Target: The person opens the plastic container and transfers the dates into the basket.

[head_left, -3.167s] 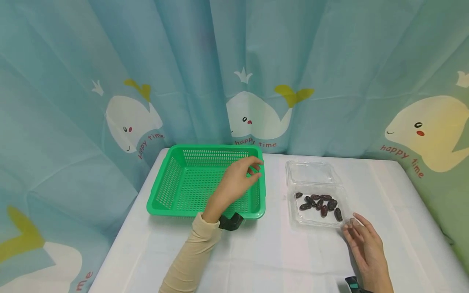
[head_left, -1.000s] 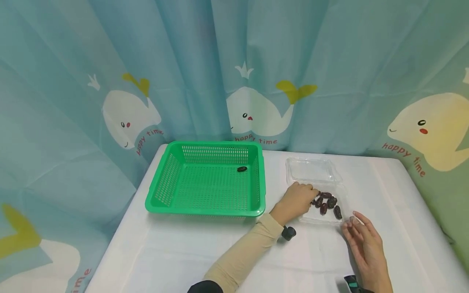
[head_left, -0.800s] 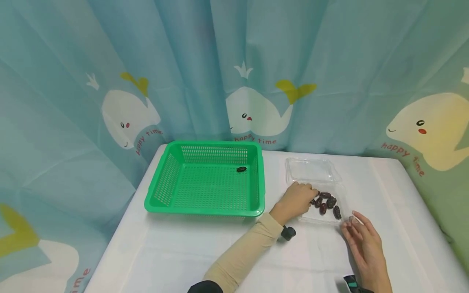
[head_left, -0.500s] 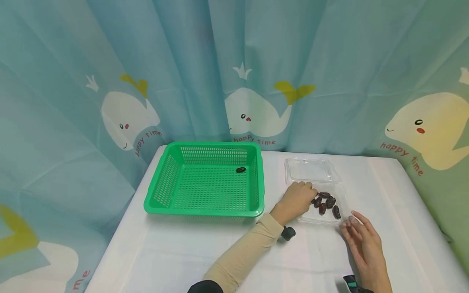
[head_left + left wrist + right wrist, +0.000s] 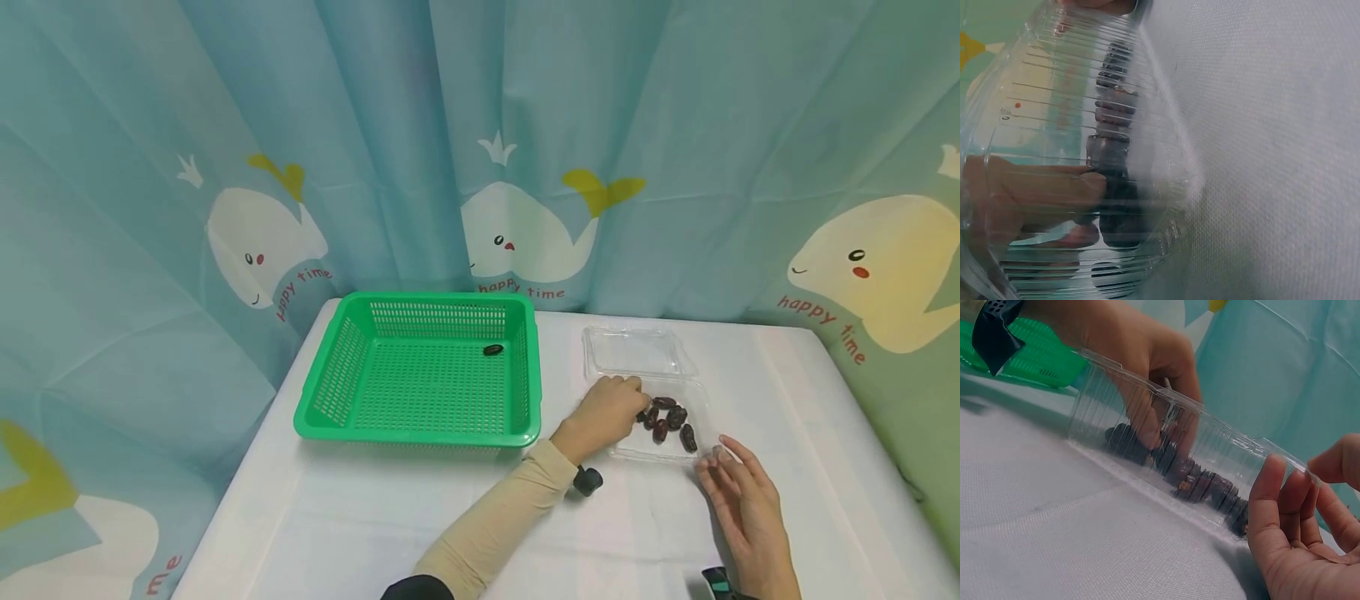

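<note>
Several dark brown dates (image 5: 660,430) lie in a clear plastic clamshell box (image 5: 649,456), its lid (image 5: 633,350) folded back. My left hand (image 5: 606,414) reaches into the box's left side. In the right wrist view its thumb and fingers (image 5: 1147,434) close on a date (image 5: 1124,440) at the bottom. The left wrist view sees those fingers through the ribbed clear wall. My right hand (image 5: 750,508) pinches the box's front right corner between thumb and fingers, the rim between them in the right wrist view. One date (image 5: 492,350) lies in the green basket (image 5: 416,437).
The basket stands on the white-covered table (image 5: 360,517), left of the box. Behind the table hangs a blue curtain (image 5: 405,167) printed with whales. A black wrist strap (image 5: 587,481) is on the left wrist.
My left hand has moved right from over the basket into the box, and a date now shows in the basket. Over the last second both hands stay nearly still.
</note>
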The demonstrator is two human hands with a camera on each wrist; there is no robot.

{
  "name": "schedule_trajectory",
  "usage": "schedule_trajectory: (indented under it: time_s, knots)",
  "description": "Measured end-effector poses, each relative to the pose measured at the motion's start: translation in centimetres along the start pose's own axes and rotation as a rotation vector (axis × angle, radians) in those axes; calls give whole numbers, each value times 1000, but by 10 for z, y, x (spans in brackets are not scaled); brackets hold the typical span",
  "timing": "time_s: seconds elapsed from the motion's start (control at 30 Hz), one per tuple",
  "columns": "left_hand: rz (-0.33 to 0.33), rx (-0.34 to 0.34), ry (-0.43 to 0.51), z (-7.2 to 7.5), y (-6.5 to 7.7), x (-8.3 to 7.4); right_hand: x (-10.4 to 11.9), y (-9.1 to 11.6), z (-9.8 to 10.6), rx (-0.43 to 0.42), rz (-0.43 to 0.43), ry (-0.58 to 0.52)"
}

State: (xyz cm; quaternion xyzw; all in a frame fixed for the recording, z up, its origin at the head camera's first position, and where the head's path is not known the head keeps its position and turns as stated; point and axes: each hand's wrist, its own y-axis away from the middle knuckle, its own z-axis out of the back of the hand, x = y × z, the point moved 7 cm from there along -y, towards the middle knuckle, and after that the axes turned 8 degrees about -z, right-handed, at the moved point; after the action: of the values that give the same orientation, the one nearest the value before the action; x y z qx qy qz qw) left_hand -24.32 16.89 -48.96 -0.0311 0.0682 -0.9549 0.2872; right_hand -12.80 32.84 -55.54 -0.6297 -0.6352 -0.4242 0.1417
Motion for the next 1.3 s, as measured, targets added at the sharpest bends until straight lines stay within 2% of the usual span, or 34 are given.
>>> schedule_trajectory:
  time_s: [0.23,0.47,0.63,0.77,0.9,1.1,1.2,1.3]
  knots:
    - [-34,-17,53,6,0,0,2,0,-3,13,5,-4]
    - [-18,-62,77,12,4,4,3,-2,-5,12,4,23]
    - [3,-79,159,13,8,5,1,-1,-3,3,2,32]
    - [32,-104,287,17,12,7,0,0,-2,-3,-3,29]
    - [58,-161,449,21,17,7,1,1,-4,14,-1,15]
    - [44,-242,666,27,24,3,2,0,-5,17,4,17]
    - [45,-267,832,27,28,0,1,0,-4,18,1,19]
    - [64,-270,1035,23,32,-1,1,0,-4,20,-4,16]
